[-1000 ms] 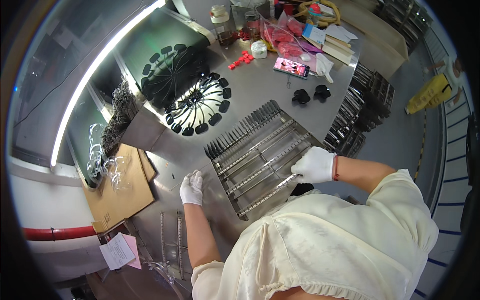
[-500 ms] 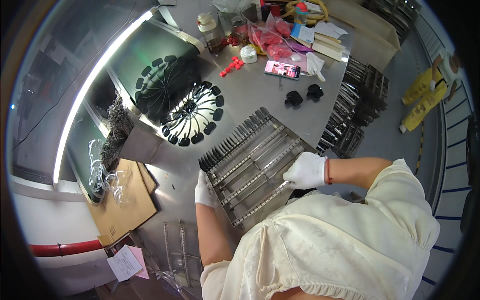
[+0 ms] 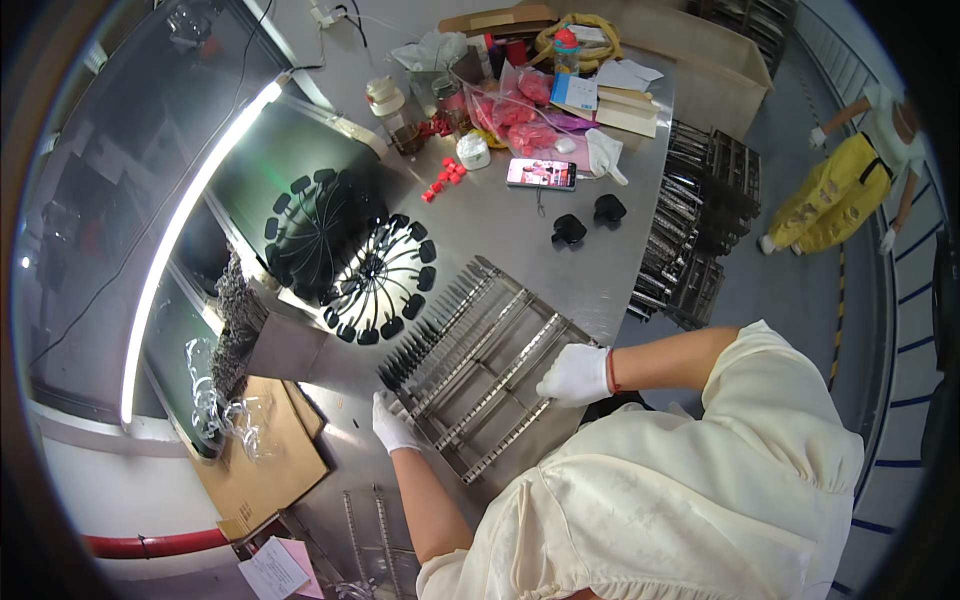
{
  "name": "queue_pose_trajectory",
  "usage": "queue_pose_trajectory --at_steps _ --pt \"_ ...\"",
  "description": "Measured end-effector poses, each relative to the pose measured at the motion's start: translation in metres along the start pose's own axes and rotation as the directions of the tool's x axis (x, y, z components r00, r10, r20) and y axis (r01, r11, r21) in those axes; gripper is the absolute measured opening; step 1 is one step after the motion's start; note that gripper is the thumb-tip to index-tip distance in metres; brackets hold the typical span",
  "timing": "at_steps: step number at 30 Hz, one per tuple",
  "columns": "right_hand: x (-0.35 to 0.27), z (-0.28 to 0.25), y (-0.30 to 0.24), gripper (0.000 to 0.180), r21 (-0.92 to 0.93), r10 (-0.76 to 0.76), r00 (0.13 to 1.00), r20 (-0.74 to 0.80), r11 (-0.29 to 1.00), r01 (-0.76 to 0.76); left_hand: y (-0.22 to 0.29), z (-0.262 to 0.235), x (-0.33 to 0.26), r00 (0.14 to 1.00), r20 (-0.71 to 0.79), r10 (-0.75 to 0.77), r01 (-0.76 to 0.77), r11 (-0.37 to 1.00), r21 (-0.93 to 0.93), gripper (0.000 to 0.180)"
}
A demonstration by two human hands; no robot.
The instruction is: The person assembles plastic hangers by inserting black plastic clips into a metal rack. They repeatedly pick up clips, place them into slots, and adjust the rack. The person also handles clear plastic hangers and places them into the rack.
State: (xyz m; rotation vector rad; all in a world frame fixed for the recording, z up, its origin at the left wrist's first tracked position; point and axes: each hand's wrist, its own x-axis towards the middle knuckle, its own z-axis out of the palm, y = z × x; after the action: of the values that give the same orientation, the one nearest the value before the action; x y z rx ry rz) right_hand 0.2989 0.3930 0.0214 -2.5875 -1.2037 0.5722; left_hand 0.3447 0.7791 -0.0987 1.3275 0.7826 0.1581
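White gloves (image 3: 577, 376); cream top (image 3: 670, 490), perhaps faintly patterned; red wrist cord (image 3: 612, 370)

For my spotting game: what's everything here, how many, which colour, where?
Rack: one, grey, between hands
Thin pieces: many, dark, rack edge
Loose pieces: two, black, beyond rack
Spoked rings: two, black, one perhaps reflected, left
Red bits: several, red, back
Phone: one, pink screen, back
Lamp: one, white, left
Cardboard: several sheets, brown, left
Stacked racks: several, grey, right
Person: one, yellow trousers, right
Left hand: one, white glove, rack's left
Right hand: one, white glove, rack's right
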Motion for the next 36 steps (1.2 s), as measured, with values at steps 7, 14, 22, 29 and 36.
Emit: queue_pose_trajectory --at_steps 7,14,22,29,36 --pt "0.017 0.016 0.018 0.047 0.216 -0.036 0.994 -0.099 0.975 0.057 -0.007 -0.003 -0.003 0.934 0.097 0.343 -0.353 0.851 0.390 0.039" --pt "0.129 -0.047 0.111 0.048 0.913 0.760 0.577 -0.299 0.403 -0.057 -0.017 -0.005 -0.021 0.921 0.058 0.385 -0.361 0.790 0.496 0.051" --pt "0.151 -0.017 0.171 0.061 0.906 0.271 0.918 -0.289 0.387 0.171 -0.021 0.000 -0.021 0.934 0.063 0.350 -0.344 0.843 0.414 0.056" --pt "0.161 -0.015 0.168 0.064 0.921 0.397 0.882 -0.252 0.379 0.092 -0.022 0.002 -0.014 0.922 0.027 0.387 -0.344 0.784 0.517 0.047" --pt "0.164 -0.020 0.170 0.058 0.885 0.460 0.863 -0.210 0.464 -0.032 0.025 0.021 -0.036 0.802 0.095 0.590 -0.588 0.750 0.301 0.070"
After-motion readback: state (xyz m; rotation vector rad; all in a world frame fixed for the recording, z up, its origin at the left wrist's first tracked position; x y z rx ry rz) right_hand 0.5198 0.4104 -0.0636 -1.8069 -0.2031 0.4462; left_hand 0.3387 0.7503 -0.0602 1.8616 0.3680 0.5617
